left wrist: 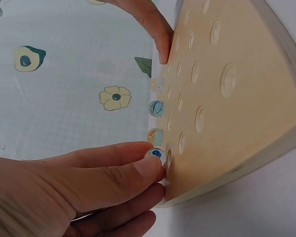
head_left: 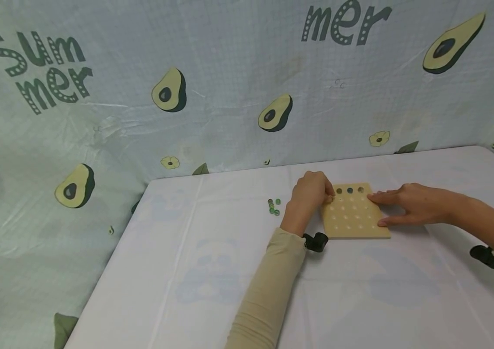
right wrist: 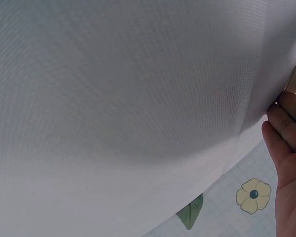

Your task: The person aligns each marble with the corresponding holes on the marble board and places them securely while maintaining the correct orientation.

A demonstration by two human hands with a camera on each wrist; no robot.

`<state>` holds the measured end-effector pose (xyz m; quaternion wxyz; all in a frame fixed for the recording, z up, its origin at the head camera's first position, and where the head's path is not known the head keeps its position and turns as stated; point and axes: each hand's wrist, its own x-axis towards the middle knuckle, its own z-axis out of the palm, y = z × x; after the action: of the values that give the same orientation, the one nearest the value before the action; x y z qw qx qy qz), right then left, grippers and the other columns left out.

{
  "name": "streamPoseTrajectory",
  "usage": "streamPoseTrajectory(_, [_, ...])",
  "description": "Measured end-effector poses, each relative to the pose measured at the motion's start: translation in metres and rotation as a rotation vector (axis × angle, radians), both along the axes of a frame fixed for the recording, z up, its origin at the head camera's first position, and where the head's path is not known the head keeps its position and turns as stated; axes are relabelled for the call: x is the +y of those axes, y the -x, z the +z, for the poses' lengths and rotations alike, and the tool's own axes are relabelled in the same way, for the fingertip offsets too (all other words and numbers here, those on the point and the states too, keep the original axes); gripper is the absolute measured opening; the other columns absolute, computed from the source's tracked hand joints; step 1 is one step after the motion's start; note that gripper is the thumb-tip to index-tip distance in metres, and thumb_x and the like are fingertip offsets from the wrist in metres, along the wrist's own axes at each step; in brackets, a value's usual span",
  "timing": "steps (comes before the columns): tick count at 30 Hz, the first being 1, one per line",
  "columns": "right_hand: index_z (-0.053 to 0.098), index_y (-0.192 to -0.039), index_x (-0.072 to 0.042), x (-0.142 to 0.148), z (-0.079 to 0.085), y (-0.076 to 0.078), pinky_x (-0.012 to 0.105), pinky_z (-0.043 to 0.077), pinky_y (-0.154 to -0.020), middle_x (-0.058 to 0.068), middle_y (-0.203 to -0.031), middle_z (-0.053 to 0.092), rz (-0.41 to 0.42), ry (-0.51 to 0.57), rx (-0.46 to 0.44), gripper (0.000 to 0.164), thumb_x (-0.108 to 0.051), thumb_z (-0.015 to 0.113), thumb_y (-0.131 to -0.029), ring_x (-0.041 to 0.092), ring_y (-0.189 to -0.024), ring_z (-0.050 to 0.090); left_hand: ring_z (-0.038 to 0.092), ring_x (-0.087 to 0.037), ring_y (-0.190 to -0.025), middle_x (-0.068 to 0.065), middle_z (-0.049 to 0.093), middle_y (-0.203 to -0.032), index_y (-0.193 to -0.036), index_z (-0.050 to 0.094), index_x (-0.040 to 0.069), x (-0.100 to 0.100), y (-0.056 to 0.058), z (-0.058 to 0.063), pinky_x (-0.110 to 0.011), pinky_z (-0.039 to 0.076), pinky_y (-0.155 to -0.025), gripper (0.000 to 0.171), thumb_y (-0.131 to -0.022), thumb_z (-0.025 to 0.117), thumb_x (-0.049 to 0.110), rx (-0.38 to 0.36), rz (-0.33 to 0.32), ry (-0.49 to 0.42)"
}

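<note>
A square wooden board (head_left: 353,213) with rows of round dimples lies flat on the table. Three glass marbles sit in its far row, among them a blue-streaked marble (left wrist: 156,108) and an amber and pale blue marble (left wrist: 155,137). Between thumb and fingers, my left hand (head_left: 310,196) pinches another clear marble (left wrist: 156,154) with blue inside, right by a dimple at the board's far left corner. My right hand (head_left: 417,206) rests against the board's right edge, thumb and index finger extended onto it; in the right wrist view, part of this hand (right wrist: 291,138) shows at the right border.
Left of the board, several loose green marbles (head_left: 272,210) lie in a small cluster on the white-covered table (head_left: 212,271). A hanging cloth (head_left: 225,63) printed with avocados stands behind the table. A black strap mount (head_left: 316,242) is on the left wrist.
</note>
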<state>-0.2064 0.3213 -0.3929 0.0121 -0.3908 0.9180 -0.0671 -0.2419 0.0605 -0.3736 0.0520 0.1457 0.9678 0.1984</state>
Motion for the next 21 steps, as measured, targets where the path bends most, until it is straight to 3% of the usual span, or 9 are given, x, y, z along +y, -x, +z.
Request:
streamPoseTrajectory(6, [0.065, -0.135, -0.003, 0.001, -0.001, -0.001, 0.045, 0.058, -0.087, 0.019, -0.131, 0.066, -0.011, 0.002, -0.006, 0.065, -0.049, 0.074, -0.091, 0.031, -0.113, 0.069, 0.064, -0.006, -0.088, 0.01, 0.074, -0.106, -0.1, 0.084, 0.026, 0.002, -0.003, 0.0, -0.022, 0.054, -0.077, 0.013, -0.088, 0.081, 0.022, 0.039, -0.018, 0.035])
streamPoseTrajectory(13, [0.066, -0.134, -0.003, 0.002, -0.002, -0.002, 0.046, 0.058, -0.088, 0.02, -0.131, 0.066, -0.019, 0.009, 0.0, 0.065, -0.05, 0.074, -0.09, 0.033, -0.114, 0.068, 0.064, -0.005, -0.091, 0.009, 0.073, -0.106, -0.104, 0.083, 0.022, -0.008, -0.003, 0.003, -0.019, 0.053, -0.077, 0.018, -0.089, 0.08, 0.014, 0.01, -0.054, -0.003])
streamPoseTrajectory(16, [0.066, -0.134, -0.002, 0.001, -0.002, -0.002, 0.046, 0.058, -0.088, 0.02, -0.13, 0.067, -0.016, 0.014, 0.004, 0.066, -0.05, 0.075, -0.09, 0.034, -0.115, 0.067, 0.066, -0.008, -0.097, 0.007, 0.074, -0.107, -0.108, 0.082, 0.019, -0.027, 0.001, 0.011, -0.02, 0.054, -0.08, 0.02, -0.09, 0.079, 0.012, -0.012, -0.078, -0.014])
streamPoseTrajectory(21, [0.064, -0.136, -0.002, 0.0, -0.001, -0.005, 0.047, 0.057, -0.09, 0.021, -0.132, 0.065, -0.047, -0.001, -0.019, 0.068, -0.052, 0.073, -0.091, 0.035, -0.117, 0.066, 0.068, -0.016, -0.103, -0.001, 0.075, -0.109, -0.115, 0.078, 0.01, -0.078, 0.01, 0.025, -0.025, 0.056, -0.084, 0.025, -0.09, 0.077, 0.007, -0.034, -0.13, -0.047])
